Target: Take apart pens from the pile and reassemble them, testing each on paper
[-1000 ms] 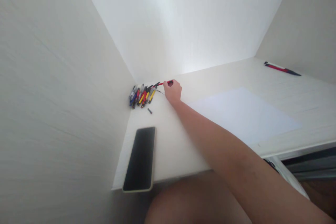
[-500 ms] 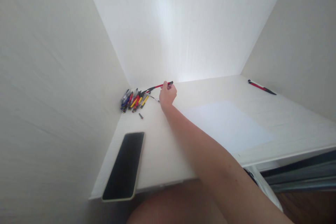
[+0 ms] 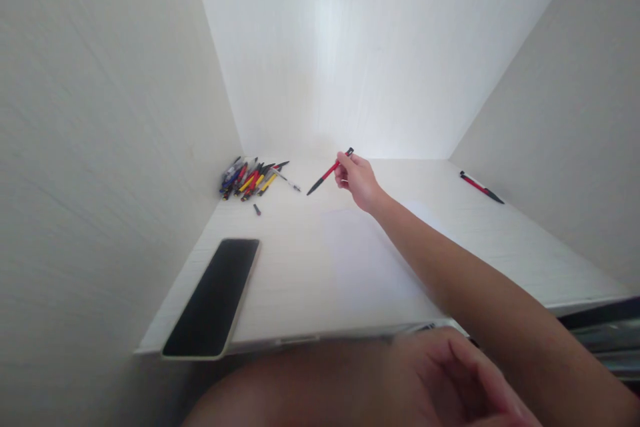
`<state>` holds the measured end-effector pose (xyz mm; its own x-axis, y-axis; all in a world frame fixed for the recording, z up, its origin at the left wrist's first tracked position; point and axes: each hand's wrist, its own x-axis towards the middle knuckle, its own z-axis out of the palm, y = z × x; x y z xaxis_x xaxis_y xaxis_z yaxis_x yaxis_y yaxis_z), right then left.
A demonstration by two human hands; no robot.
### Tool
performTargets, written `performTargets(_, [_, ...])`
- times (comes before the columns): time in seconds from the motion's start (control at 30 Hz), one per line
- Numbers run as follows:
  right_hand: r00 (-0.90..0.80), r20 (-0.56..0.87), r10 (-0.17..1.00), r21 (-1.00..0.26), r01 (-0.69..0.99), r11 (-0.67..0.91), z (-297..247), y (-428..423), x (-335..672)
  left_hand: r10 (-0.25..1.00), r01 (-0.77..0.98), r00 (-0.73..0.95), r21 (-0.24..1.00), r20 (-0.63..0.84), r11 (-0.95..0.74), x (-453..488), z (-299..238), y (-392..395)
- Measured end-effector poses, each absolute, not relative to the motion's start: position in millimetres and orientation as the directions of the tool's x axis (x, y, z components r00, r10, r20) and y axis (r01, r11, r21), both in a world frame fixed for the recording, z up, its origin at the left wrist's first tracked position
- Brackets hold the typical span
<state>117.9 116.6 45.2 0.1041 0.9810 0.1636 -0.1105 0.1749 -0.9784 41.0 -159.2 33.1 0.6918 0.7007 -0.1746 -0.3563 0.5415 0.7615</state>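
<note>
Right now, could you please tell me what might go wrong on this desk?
1. The phone lies at the front edge of the desk and seems to overhang it; a nudge could tip it off.
2. The right hand grips the red pen only near its upper end, so it might slip.
3. The small black piece beside the pile of pens could get swept away.

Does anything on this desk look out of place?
The phone lies askew at the front edge of the desk, its near end apparently overhanging. A small dark piece lies loose beside the pen pile. A lone pen lies far right. The right hand holds a red pen.
</note>
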Motion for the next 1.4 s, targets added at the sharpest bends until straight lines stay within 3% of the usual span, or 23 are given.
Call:
performTargets(0.17, [0.089, 0.052, 0.995, -0.96, -0.269, 0.074, 21.1, 111.1, 154.4, 0.812, -0.125, 0.485, 0.893, -0.326, 0.433, 40.0, 32.1, -151.3])
performTargets(0.3, [0.092, 0.044, 0.995, -0.946, -0.317, 0.071, 15.2, 116.5, 155.4, 0.953, -0.122, 0.2, 0.96, -0.226, 0.253, 35.3, 26.8, -138.4])
performTargets(0.43, [0.082, 0.05, 0.995, -0.95, -0.305, 0.073, 14.9, 116.4, 154.3, 1.0, 0.151, 0.016, 0.988, 0.013, -0.015, 29.1, 29.5, -124.0])
performTargets(0.63, [0.046, 0.046, 0.998, -0.947, -0.315, 0.059, 13.7, 116.6, 157.8, 0.984, 0.455, 0.101, 0.873, 0.144, -0.174, 13.6, 53.0, -124.0])
performTargets(0.83, [0.003, 0.033, 0.999, -0.943, -0.332, 0.033, 15.6, 114.0, 161.8, 0.961, 0.706, 0.249, 0.658, 0.118, -0.263, -24.2, 74.0, -102.7])
performTargets(1.03, [-0.04, 0.033, 0.999, -0.949, -0.315, 0.019, 18.7, 110.1, 162.3, 0.992, 0.781, 0.124, 0.616, 0.006, -0.102, -37.5, 52.7, -56.9])
performTargets(1.13, [-0.096, 0.03, 0.995, -0.962, -0.272, 0.003, 21.3, 104.9, 160.6, 0.988, 0.835, 0.041, 0.538, 0.148, -0.115, -34.3, 32.7, -43.9])
performTargets(1.27, [-0.201, 0.017, 0.979, -0.98, -0.199, -0.024, 26.0, 96.9, 153.7, 0.966, 0.789, -0.059, 0.604, 0.252, -0.109, -35.9, 11.1, -29.7])
performTargets(1.4, [-0.296, 0.045, 0.954, -0.986, -0.165, -0.005, 26.7, 91.9, 145.0, 0.956, 0.786, -0.024, 0.596, 0.293, -0.163, -42.3, 1.1, -15.7])
